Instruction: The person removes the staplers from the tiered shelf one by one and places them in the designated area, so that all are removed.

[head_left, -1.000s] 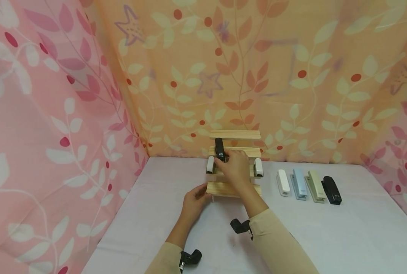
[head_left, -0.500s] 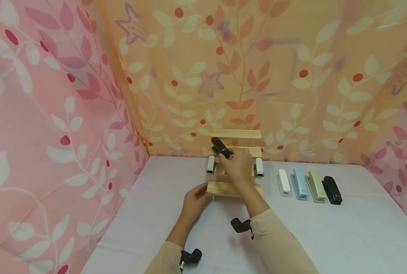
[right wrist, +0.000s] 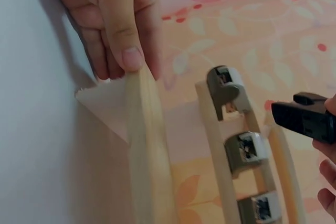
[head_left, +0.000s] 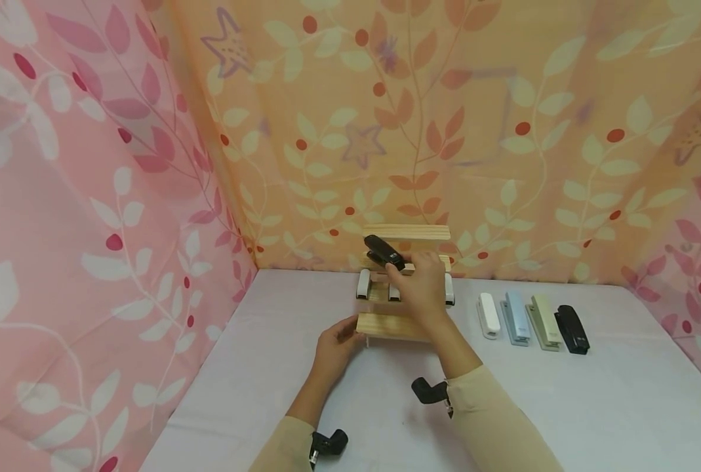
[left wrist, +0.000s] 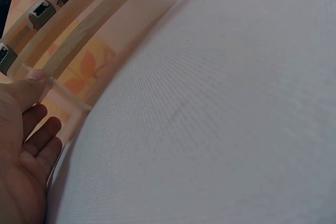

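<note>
In the head view my right hand [head_left: 423, 288] pinches a black stapler [head_left: 383, 252] by its near end. The stapler slants over the upper left slats of a stepped wooden rack [head_left: 391, 324]. My left hand [head_left: 334, 347] grips the left end of the lowest slat. In the right wrist view its thumb [right wrist: 131, 56] presses on the slat's edge and the fingers lie on the other side. Three white-topped staplers stand on the slat above, among them a left one [head_left: 363, 284] and a middle one [head_left: 394, 292]; the right one is partly behind my right hand.
Right of the rack, a white stapler [head_left: 488, 316], a blue stapler [head_left: 516, 318], a green stapler [head_left: 543, 321] and another black stapler [head_left: 572, 329] lie in a row on the white tabletop [head_left: 562, 406]. Patterned curtains [head_left: 326, 177] hang behind and at the sides.
The black stapler has turned from nearly straight to slanted and moved slightly right with my right hand, baring the middle white stapler. My left hand has stayed on the rack.
</note>
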`<state>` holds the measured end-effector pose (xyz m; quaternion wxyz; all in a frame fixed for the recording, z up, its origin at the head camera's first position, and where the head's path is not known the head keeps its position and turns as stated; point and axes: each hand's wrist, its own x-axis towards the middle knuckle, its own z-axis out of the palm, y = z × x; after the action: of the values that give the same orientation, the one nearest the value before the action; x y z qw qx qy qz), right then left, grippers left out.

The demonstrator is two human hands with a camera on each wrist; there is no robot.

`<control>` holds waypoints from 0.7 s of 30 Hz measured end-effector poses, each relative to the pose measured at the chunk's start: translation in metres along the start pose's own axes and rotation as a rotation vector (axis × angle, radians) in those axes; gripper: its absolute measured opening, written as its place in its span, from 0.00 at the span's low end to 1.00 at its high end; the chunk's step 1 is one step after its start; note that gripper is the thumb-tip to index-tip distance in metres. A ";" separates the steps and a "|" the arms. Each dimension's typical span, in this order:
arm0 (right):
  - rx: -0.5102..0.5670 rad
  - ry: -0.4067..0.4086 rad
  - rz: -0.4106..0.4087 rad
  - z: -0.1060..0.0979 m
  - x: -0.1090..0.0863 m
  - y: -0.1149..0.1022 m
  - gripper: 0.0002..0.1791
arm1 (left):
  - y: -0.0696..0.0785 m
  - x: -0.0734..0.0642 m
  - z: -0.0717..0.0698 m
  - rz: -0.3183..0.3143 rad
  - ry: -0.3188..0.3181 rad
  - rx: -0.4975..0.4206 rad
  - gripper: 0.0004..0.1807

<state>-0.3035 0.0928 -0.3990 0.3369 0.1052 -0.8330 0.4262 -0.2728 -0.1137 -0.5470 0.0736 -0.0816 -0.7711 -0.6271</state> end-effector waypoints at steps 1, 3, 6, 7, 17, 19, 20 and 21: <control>0.011 -0.001 -0.017 -0.004 -0.001 -0.001 0.19 | -0.001 0.000 0.000 0.002 -0.002 -0.003 0.27; 0.019 -0.003 -0.040 -0.012 -0.002 -0.002 0.18 | -0.001 0.000 -0.001 0.009 -0.006 -0.005 0.27; 0.012 -0.005 -0.073 -0.024 -0.003 -0.002 0.18 | -0.001 0.000 -0.002 0.021 -0.009 -0.005 0.27; 0.008 -0.003 -0.082 -0.028 -0.004 -0.002 0.17 | 0.000 -0.001 -0.002 0.024 -0.009 -0.002 0.27; -0.021 0.016 -0.118 -0.073 -0.009 0.014 0.18 | 0.002 -0.003 0.000 0.010 -0.002 -0.009 0.28; -0.042 0.020 -0.126 -0.082 -0.010 0.019 0.19 | 0.002 -0.003 0.000 0.007 -0.004 -0.012 0.29; -0.050 0.022 -0.130 -0.086 -0.010 0.022 0.19 | 0.001 -0.003 0.000 0.008 -0.004 -0.010 0.29; -0.055 0.023 -0.132 -0.090 -0.010 0.025 0.19 | 0.001 -0.003 -0.001 0.010 -0.005 -0.009 0.29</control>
<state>-0.2647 0.1772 -0.3842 0.3767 0.1454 -0.8317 0.3811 -0.2701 -0.1144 -0.5466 0.0744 -0.0874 -0.7681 -0.6300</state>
